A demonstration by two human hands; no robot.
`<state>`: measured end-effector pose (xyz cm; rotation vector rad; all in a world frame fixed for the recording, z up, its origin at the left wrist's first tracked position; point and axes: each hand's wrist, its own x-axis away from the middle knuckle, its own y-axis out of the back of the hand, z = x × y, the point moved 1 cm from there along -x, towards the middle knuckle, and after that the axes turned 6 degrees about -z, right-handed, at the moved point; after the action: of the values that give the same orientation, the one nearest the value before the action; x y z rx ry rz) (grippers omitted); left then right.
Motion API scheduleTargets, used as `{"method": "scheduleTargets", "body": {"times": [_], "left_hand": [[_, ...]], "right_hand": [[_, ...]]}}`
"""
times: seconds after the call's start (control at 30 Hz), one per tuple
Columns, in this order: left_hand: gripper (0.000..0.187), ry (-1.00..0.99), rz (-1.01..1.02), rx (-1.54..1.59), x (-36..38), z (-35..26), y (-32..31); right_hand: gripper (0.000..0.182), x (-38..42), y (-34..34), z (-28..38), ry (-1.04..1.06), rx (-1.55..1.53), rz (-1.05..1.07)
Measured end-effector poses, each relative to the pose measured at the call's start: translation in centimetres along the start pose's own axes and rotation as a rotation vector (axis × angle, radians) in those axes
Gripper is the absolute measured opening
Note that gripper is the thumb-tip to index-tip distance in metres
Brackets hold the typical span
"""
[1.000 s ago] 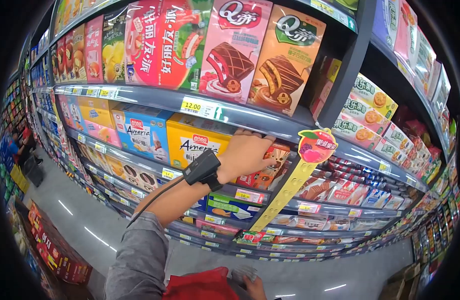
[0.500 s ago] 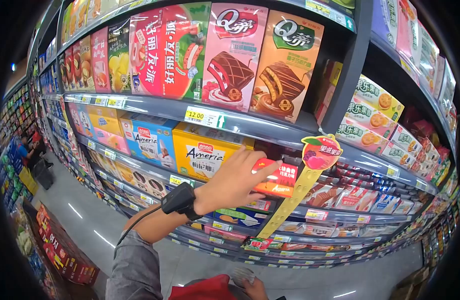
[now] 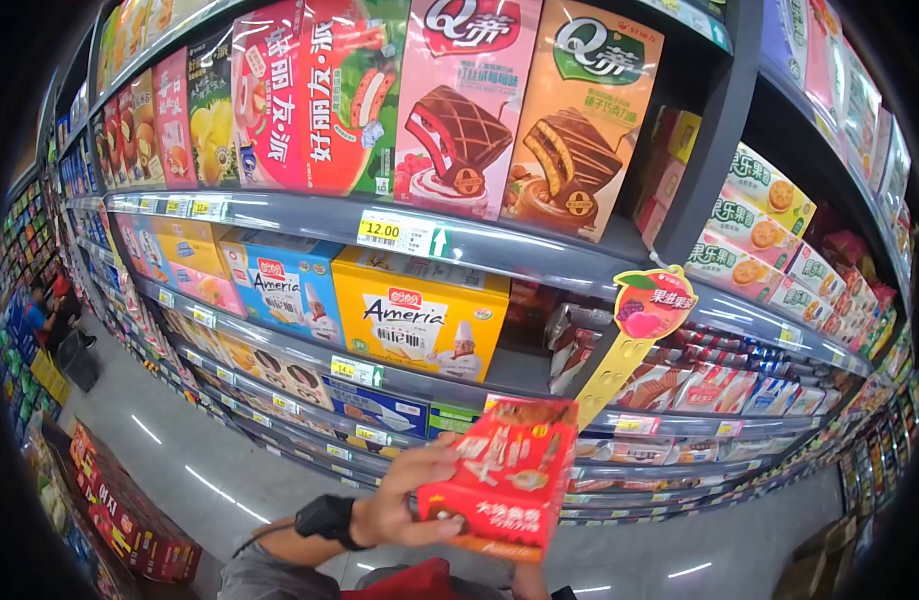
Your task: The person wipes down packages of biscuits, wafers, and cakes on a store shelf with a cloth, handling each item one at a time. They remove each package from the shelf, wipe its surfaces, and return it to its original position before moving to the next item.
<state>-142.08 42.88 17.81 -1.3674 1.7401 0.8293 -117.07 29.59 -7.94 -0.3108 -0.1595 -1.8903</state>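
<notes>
My left hand (image 3: pixel 415 500), a black band around its wrist, grips the left end of a red cookie box (image 3: pixel 515 465). The box is tilted and held out in front of the shelves, with its printed top and one side facing me. Of my right hand (image 3: pixel 530 580), only a small part shows at the bottom edge, below the box; its fingers are hidden. Behind the box, a yellow Ameria box (image 3: pixel 420 318) stands on the middle shelf, beside a blue Ameria box (image 3: pixel 285 285).
Pink (image 3: pixel 460 120) and orange cake boxes (image 3: pixel 583 125) stand on the upper shelf. A yellow hanging strip (image 3: pixel 612 375) with a fruit-shaped sign (image 3: pixel 656 303) hangs from the shelf edge. Red cartons (image 3: pixel 130 510) stand at lower left. A person (image 3: pixel 55 310) is farther down the aisle.
My left hand has drawn the red cookie box out from the shelf, down and toward me. A gap shows right of the yellow box. My right hand is now mostly hidden.
</notes>
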Motion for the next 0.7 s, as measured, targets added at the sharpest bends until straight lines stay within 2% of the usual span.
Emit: {"method": "scheduleTargets", "body": {"times": [0.07, 0.13, 0.17, 0.2, 0.23, 0.27, 0.3, 0.33, 0.37, 0.4, 0.43, 0.5, 0.53, 0.57, 0.63, 0.7], "left_hand": [[0.073, 0.11, -0.028, -0.007, 2.8, -0.5, 0.2], [0.081, 0.016, 0.007, -0.224, 3.8, -1.9, 0.4], [0.086, 0.146, 0.0, -0.219, 4.5, -2.4, 0.4], [0.087, 0.219, -0.018, -0.229, 6.1, -2.3, 0.3], [0.087, 0.291, -0.039, -0.241, 8.2, -1.9, 0.0], [0.088, 0.364, -0.064, -0.255, 10.4, -1.5, -0.2], [0.099, 0.377, -0.062, -0.266, 12.6, -0.8, -0.3], [0.103, 0.521, -0.139, -0.108, 13.7, 0.1, -0.8], [0.106, 0.662, -0.23, 0.044, 14.7, 0.7, -1.7], [0.11, 0.799, -0.335, 0.192, 15.8, 0.5, -1.8], [0.118, 0.735, 0.087, -0.342, 15.3, 0.2, -0.1], [0.12, 0.794, -0.047, -0.205, 16.5, 0.3, 1.2], [0.121, 0.804, -0.102, -0.13, 16.7, 0.9, 1.6], [0.112, 0.79, -0.259, 0.035, 16.9, 1.1, 1.8], [0.111, 0.805, -0.195, -0.128, 18.6, 1.4, 3.7], [0.11, 0.75, -0.136, -0.335, 18.9, 0.8, 5.0]], "right_hand": [[0.035, 0.7, -2.0, 6.6, -0.027, -0.401, -0.148], [0.037, 1.7, -3.5, 11.6, 0.02, -0.646, -0.203], [0.039, 1.9, -4.5, 13.3, 0.043, -0.723, -0.202], [0.036, 2.3, -4.3, 13.2, 0.082, -0.648, -0.239], [0.038, 1.2, -3.8, 11.5, 0.021, -0.555, -0.134], [0.037, 0.7, -4.0, 9.4, 0.058, -0.484, -0.109], [0.037, 0.9, -5.6, 9.4, 0.089, -0.408, -0.077], [0.037, 1.2, -6.7, 9.2, 0.113, -0.328, -0.029], [0.035, 1.7, -7.1, 8.3, 0.048, -0.37, -0.016], [0.035, 1.9, -7.1, 6.8, 0.076, -0.213, 0.027], [0.035, 2.1, -7.1, 5.4, 0.108, -0.061, 0.075], [0.032, 2.3, -8.6, 3.7, -0.119, -0.279, 0.076], [0.032, 2.2, -9.4, 4.0, -0.012, -0.067, 0.086], [0.031, 2.4, -9.7, 4.5, 0.094, 0.151, 0.094], [0.033, 3.4, -12.2, 9.7, -0.177, -0.197, -0.038], [0.037, 2.8, -11.6, 11.0, -0.101, -0.169, -0.136]]}}
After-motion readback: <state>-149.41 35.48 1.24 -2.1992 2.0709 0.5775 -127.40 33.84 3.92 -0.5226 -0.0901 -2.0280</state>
